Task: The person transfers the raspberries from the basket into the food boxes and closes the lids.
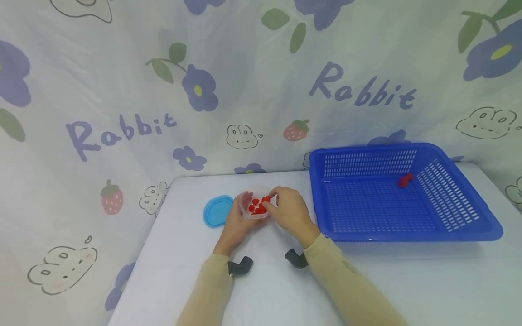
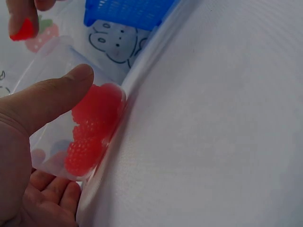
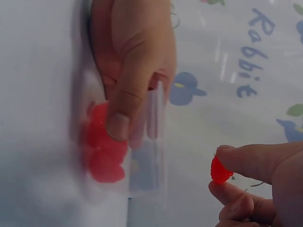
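My left hand [image 1: 236,226] grips a small clear plastic container [image 1: 258,216], thumb along one side and fingers round the other. Several red raspberries [image 2: 87,153] with bumpy skins lie at the container's bottom. My right hand [image 1: 294,210] is above the container's open mouth. Between its thumb and index finger it pinches one red raspberry [image 3: 220,170], which in the right wrist view is apart from the container. To the left of the container, a blue lid [image 1: 218,211] lies flat on the table.
A large blue slatted basket [image 1: 383,236] stands on the right of the white table [image 1: 265,290]. Red pieces [image 1: 405,180] lie near its back right corner. Behind the table hangs a patterned curtain [image 1: 253,90] with flowers and rabbits.
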Available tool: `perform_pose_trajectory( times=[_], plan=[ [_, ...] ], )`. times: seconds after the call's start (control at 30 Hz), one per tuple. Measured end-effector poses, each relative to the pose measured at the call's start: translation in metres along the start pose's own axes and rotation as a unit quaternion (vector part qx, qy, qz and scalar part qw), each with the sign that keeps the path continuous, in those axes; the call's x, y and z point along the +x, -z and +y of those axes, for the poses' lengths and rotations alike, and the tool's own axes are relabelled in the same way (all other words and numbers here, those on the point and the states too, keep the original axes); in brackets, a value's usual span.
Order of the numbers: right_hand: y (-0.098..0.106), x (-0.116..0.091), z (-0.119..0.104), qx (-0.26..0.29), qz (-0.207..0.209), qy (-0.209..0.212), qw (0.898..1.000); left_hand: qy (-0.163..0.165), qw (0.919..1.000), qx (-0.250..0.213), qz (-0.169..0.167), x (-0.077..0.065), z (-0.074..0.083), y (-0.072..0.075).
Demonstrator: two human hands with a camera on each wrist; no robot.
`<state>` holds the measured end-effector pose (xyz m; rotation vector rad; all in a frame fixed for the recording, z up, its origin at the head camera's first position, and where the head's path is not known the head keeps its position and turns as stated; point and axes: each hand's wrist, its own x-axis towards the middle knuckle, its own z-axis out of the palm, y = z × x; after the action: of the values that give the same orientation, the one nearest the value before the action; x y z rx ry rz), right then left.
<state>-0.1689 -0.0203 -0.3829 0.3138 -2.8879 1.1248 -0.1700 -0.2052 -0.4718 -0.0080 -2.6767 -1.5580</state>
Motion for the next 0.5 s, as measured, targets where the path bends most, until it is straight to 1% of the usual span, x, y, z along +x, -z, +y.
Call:
perform_pose_trajectory(
  times=[0.13,0.27,0.37,0.4,0.5],
  plan=[
    [-0.011,0.004,0.002,0.007,0.001,-0.010,1.000,-0.005,1.0000,-0.001,-0.004,0.002,-0.002,0.000],
    [-0.021,0.007,0.005,0.012,0.009,-0.003,1.000,-0.006,0.9999,-0.006,-0.008,0.003,-0.002,0.000],
    [-0.027,0.009,0.007,0.009,0.010,0.003,1.000,-0.012,0.9999,-0.008,-0.009,0.003,-0.001,0.000],
    [-0.029,0.009,0.008,0.007,0.009,0.002,1.000,-0.010,0.9998,-0.009,-0.013,0.001,0.004,0.002],
    [-0.034,0.011,0.009,0.002,0.003,-0.002,1.000,-0.014,0.9997,-0.011,-0.015,0.001,0.004,0.003]
  ],
)
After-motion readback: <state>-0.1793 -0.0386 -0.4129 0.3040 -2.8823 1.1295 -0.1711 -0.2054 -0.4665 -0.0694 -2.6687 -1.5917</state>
